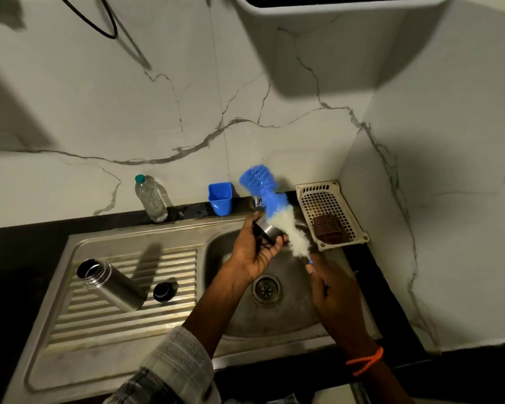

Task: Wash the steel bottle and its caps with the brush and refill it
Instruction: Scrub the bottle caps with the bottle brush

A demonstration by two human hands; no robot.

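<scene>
Over the sink basin point(239, 310): left hand point(252, 252) as grip, curled round a round steel cap point(267, 228) with a black strap. Right hand point(330, 287) as grip, clasped on the thin handle of the bottle brush point(274, 211), its fluffy white-and-blue head just right of the cap and touching it. Well left of both grips, on the ribbed drainboard: open steel bottle point(108, 284), smooth and cylindrical, beside a small black cap point(163, 291). No readable writing.
</scene>
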